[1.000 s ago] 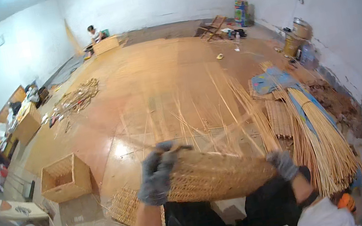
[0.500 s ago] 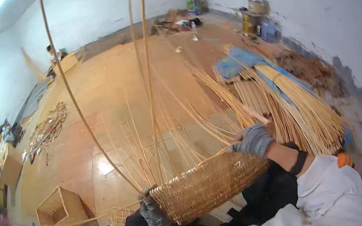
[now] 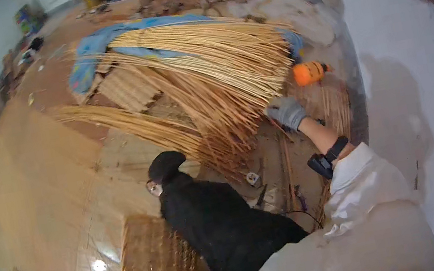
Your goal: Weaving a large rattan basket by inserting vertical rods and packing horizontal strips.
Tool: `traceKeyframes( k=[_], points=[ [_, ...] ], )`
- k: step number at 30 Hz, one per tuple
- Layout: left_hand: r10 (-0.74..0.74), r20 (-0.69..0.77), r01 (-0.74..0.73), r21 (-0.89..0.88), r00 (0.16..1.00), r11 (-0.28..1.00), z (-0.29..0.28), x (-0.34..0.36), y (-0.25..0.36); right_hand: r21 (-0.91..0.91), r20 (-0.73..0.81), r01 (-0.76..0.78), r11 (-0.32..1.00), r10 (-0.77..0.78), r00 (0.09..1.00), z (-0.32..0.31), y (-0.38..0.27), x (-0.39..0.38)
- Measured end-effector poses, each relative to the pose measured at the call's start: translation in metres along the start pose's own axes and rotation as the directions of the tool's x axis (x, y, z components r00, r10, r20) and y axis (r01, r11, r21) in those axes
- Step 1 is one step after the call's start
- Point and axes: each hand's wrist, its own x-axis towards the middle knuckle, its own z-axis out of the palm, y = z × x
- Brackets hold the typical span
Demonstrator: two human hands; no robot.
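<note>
My right hand [image 3: 286, 113], in a grey glove, reaches out to the butt ends of a large bundle of peeled wicker rods [image 3: 226, 58]. Its fingertips are at the rod ends; blur hides whether they grip any. Darker brown rods [image 3: 219, 117] lie just beside it. The woven wicker basket [image 3: 156, 268] stands tilted beside my black-trousered leg, with its flat woven side showing. My left hand is out of view, so whether it still holds the basket does not show.
An orange bottle [image 3: 309, 73] with a black top lies right of the bundle, near the white wall [image 3: 411, 118]. Blue cloth [image 3: 81, 72] lies under the rods. A tape measure [image 3: 253, 178] and a dark narrow tool [image 3: 262, 194] are on the floor by my leg.
The view has swung right. My right hand has let go of the basket rim and moved to the rod bundle. The basket is now at the lower left, and my left hand has left the picture.
</note>
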Motion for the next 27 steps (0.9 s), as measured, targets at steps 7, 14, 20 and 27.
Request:
traceKeyframes(
  k=[7,14,20,27],
  points=[
    [0.059,0.050,-0.069,0.245,0.997,0.967,0.032,0.005,0.002,-0.273,0.308,-0.348,0.897,0.424,0.852,0.252,0.240,-0.057],
    [0.081,0.057,-0.094,0.314,0.995,0.945,0.036,0.012,0.001,-0.263,0.418,-0.497,0.827,0.562,0.714,0.361,0.191,-0.088],
    [0.095,0.042,-0.103,0.258,0.995,0.961,-0.006,0.016,-0.005,0.135,0.142,-0.513,0.848,0.496,0.857,0.300,0.194,-0.038],
    [-0.062,-0.053,0.053,-0.154,0.997,0.987,-0.060,0.008,-0.043,0.971,0.122,-0.178,-0.158,-0.310,0.943,0.049,-0.151,-0.070]
  ],
)
